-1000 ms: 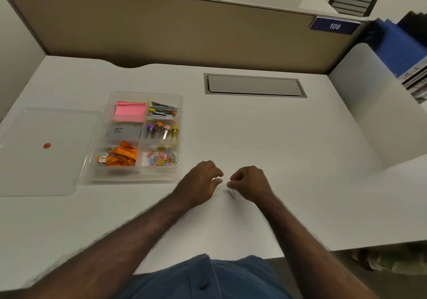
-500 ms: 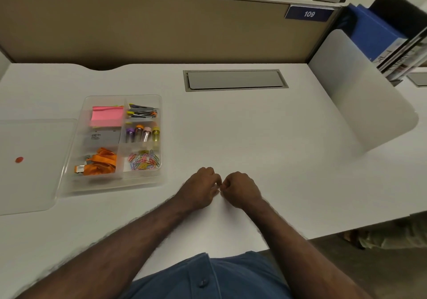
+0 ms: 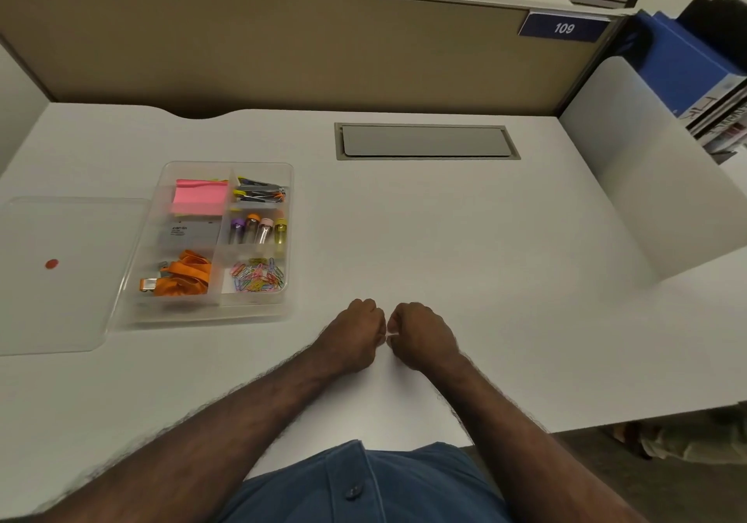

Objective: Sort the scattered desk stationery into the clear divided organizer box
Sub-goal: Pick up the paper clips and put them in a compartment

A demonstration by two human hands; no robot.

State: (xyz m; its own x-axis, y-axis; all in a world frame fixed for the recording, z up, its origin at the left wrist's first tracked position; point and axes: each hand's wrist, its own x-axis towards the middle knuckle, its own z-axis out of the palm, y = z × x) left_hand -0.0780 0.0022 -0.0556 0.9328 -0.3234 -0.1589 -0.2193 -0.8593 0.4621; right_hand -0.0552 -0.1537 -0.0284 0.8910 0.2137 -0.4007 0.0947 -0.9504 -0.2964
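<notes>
I see a grey flap (image 3: 426,141) in the white desk (image 3: 465,247) beyond my hands, and blue folders (image 3: 683,65) far right.

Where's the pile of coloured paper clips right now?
Head view: the coloured paper clips lie in the clear divided organizer box's near-right compartment, right of the orange lanyard.

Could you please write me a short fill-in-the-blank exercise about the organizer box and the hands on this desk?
1. The sticky notes in the organizer box are ____ in colour.
2. The coloured paper clips fill the box's near-____ compartment.
3. The clear lid carries a small ____ dot.
4. The left hand and right hand meet ____ the box.

Missing words: pink; right; red; outside
</notes>
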